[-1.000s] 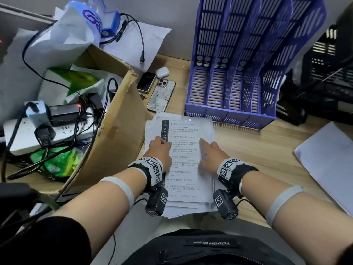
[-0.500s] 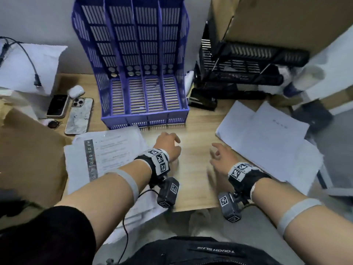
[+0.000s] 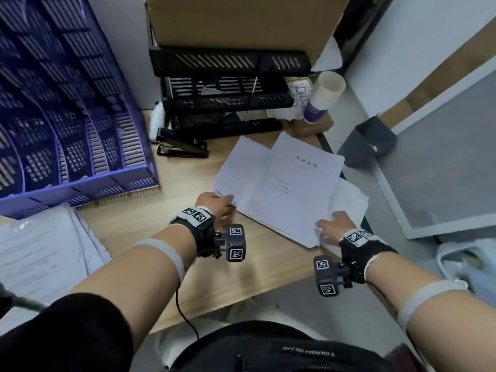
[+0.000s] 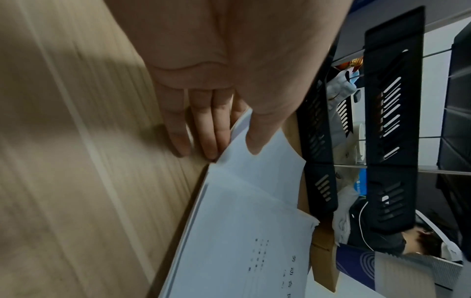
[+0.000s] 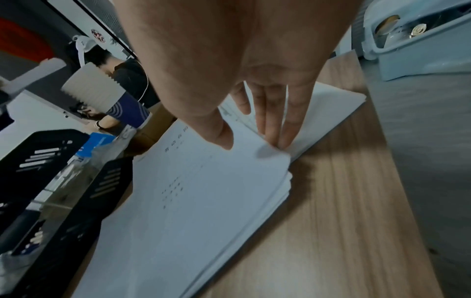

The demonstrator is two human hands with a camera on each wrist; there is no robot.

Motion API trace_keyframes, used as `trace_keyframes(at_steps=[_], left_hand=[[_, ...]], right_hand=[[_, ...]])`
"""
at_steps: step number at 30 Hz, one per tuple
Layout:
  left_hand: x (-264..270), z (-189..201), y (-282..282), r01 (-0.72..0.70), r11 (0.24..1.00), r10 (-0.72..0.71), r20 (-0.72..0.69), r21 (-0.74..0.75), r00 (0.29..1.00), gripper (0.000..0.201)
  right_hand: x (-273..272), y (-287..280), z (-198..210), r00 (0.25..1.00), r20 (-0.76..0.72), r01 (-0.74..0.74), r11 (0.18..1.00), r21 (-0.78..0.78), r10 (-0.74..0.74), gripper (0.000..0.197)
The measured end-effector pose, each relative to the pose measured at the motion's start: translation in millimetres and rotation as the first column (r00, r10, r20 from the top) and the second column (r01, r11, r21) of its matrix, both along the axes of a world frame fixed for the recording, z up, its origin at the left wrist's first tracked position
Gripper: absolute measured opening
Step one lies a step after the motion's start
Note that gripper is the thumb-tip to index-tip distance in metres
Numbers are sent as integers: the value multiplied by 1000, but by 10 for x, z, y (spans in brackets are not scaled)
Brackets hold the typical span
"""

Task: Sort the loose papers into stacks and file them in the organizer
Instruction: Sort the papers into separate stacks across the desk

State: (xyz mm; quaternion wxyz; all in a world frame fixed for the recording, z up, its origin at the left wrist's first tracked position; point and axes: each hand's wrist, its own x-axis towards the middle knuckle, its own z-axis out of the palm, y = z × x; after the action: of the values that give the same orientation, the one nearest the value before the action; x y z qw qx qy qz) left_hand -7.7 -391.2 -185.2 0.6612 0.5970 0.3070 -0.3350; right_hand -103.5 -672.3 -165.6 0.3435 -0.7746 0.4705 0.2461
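Observation:
A pile of loose white papers (image 3: pixel 290 189) lies askew on the wooden desk (image 3: pixel 166 229), right of the blue slotted organizer (image 3: pixel 67 130). My left hand (image 3: pixel 226 204) holds the pile's near left corner. In the left wrist view the thumb lies on top of the papers (image 4: pixel 254 201) and the fingers (image 4: pixel 209 141) sit at and under the edge. My right hand (image 3: pixel 326 224) holds the near right corner. Its thumb (image 5: pixel 221 139) rests on the top sheet and its fingers are slipped beneath. A printed stack (image 3: pixel 40 251) lies at the left.
Black stacked trays (image 3: pixel 228 98) under a cardboard box (image 3: pixel 236 20) stand behind the pile, with a black stapler (image 3: pixel 182 149) in front. A paper cup (image 3: pixel 322 98) stands at the back right. The desk ends just right of the pile, above a grey bin (image 3: pixel 367 140).
Both hands left the printed stack and moved right across the desk to the loose pile, which they now hold by its near corners. My view swung right with them.

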Motion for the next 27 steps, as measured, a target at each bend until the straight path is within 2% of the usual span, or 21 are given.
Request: trace_keyframes(at_steps=[1, 2, 3, 5, 6, 10, 13, 15, 17, 19, 21, 24, 27], left_hand=[[3, 0, -45, -11, 1000, 11, -10, 13, 1000, 24], [16, -8, -82, -4, 999, 5, -13, 50, 1000, 24], [30, -25, -118, 7, 996, -7, 1, 91, 1000, 25], [41, -32, -173, 30, 986, -39, 51, 164, 998, 22], [45, -26, -188, 45, 981, -58, 67, 189, 996, 19], [42, -3, -160, 85, 991, -94, 91, 100, 991, 5], [-6, 49, -58, 112, 992, -115, 51, 49, 992, 16], [-90, 68, 21, 110, 994, -110, -7, -1, 994, 21], [-173, 54, 122, 74, 997, -75, -32, -30, 997, 23], [-224, 45, 263, 34, 999, -35, -15, -8, 999, 23], [-259, 52, 441, 40, 998, -40, 4, 52, 999, 21], [-313, 96, 723, 60, 990, -65, 35, 131, 997, 14], [-333, 121, 953, 29, 983, -41, 62, 181, 997, 14]], right_hand=[[4, -19, -43, 996, 44, 68, 994, 86, -72, 87], [13, -3, -32, 984, 79, 143, 971, 191, -160, 77], [24, -10, -67, 973, 88, 184, 947, 263, -214, 61], [51, 36, -95, 971, 94, 178, 928, 326, -220, 20], [74, 58, -106, 970, 91, 182, 924, 337, -224, 17], [205, 69, -149, 973, 106, 172, 951, 256, -205, 35], [222, 56, -158, 979, 139, 109, 957, 269, -150, 28], [224, 80, -145, 985, 169, 6, 971, 237, -47, 13], [228, 156, -122, 974, 187, -162, 972, 172, 129, 20], [236, 276, -64, 951, 162, -282, 954, 97, 265, 29], [227, 408, -1, 929, 124, -354, 935, 17, 350, 20], [190, 604, 25, 924, 108, -367, 930, -24, 367, 14], [129, 801, -8, 936, 92, -342, 940, 1, 340, 14]])
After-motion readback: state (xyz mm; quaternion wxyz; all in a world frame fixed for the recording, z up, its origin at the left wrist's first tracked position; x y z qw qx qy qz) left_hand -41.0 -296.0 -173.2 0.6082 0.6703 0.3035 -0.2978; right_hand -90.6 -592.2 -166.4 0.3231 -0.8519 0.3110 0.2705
